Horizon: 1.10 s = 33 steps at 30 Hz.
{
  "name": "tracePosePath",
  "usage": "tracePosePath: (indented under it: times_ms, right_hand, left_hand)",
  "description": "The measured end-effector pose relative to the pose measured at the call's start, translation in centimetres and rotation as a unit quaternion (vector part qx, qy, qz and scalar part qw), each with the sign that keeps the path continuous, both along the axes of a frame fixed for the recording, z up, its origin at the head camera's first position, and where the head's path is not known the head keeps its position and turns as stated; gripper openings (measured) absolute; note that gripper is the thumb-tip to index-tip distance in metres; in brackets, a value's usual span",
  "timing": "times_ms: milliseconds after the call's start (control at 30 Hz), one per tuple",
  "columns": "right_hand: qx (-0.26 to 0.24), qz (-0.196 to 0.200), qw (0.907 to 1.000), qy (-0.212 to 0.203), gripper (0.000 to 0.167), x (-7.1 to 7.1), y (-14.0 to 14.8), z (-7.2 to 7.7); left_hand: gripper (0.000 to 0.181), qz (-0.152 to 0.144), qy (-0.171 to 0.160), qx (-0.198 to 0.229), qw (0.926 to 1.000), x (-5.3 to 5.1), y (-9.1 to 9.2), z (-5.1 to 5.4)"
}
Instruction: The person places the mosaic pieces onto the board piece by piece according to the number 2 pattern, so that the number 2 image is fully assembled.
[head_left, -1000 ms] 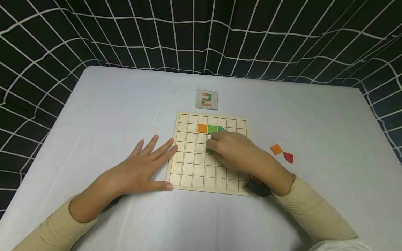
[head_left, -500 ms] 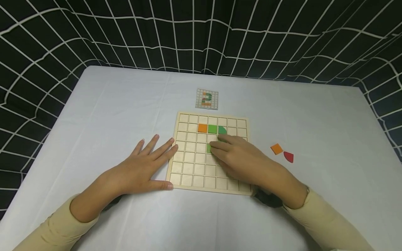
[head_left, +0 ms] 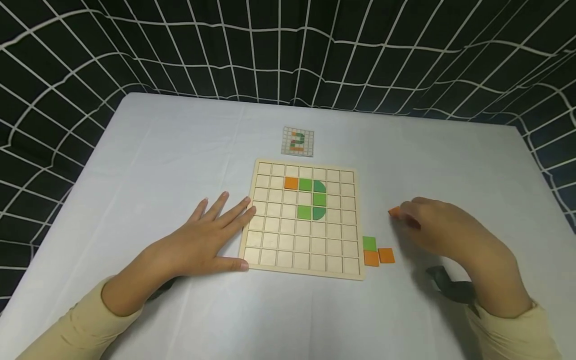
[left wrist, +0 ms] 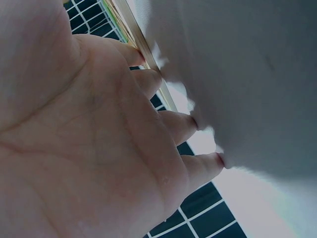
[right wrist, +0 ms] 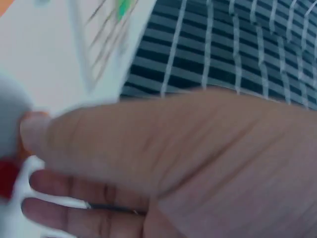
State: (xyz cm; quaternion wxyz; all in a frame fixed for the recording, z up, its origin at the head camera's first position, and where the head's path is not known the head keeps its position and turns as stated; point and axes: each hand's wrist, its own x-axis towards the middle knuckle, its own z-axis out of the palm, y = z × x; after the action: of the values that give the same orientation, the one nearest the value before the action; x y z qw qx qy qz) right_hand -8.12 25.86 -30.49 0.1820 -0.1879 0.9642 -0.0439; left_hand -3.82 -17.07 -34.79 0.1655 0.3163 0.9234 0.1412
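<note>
My left hand point(head_left: 198, 250) lies spread on the white table, its fingertips and thumb at the left edge of a wooden grid board point(head_left: 279, 260). In the board's cells sit an orange square tile point(head_left: 291, 183), several green squares point(head_left: 305, 184) and two darker green quarter-round tiles point(head_left: 319, 186). Right of the board, my right hand point(head_left: 441, 227) pinches at a loose orange square tile point(head_left: 394, 212), which is still low at the table. The right wrist view shows the thumb on that tile point(right wrist: 24, 151) beside a blurred red tile point(right wrist: 7, 178); my hand covers the red one in the head view.
A small pattern card point(head_left: 298, 142) lies behind the board. By the board's lower right edge lie a loose green square point(head_left: 369, 243) and two orange squares point(head_left: 386, 255). A dark cloth with white grid lines point(head_left: 288, 55) hangs behind the table.
My right hand has left the board and swung right to the loose orange tile. The green tiles it covered now show, as do loose tiles beside the board. My left hand stays put.
</note>
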Motion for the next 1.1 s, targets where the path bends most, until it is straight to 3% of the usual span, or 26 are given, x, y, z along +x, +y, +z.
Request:
tracePosePath:
  times_ms: [100, 233, 400, 733, 1100]
  right_hand:
    - [0.020, -0.025, 0.9994, -0.012, 0.013, -0.5, 1.2, -0.9]
    - [0.008, -0.027, 0.9995, -0.015, 0.016, -1.1, 1.6, -1.4]
    - [0.008, -0.045, 0.9983, -0.036, 0.010, -1.3, 1.9, -1.4]
    - [-0.023, -0.053, 0.9963, -0.063, 0.018, -0.9, 3.0, -1.1]
    - [0.000, -0.067, 0.9952, -0.072, 0.018, -0.8, 2.9, -1.4]
  left_hand:
    - [0.098, 0.002, -0.002, 0.000, 1.0000, 0.0, -0.1, 0.0]
    - [0.098, 0.005, -0.001, 0.000, 1.0000, 0.1, -0.2, -0.1]
    - [0.099, 0.005, 0.001, -0.001, 1.0000, 0.1, -0.2, -0.2]
    - [0.098, 0.001, 0.007, 0.003, 1.0000, -0.1, 0.0, -0.1]
    - [0.098, 0.001, 0.003, 0.000, 1.0000, 0.0, 0.1, -0.2]
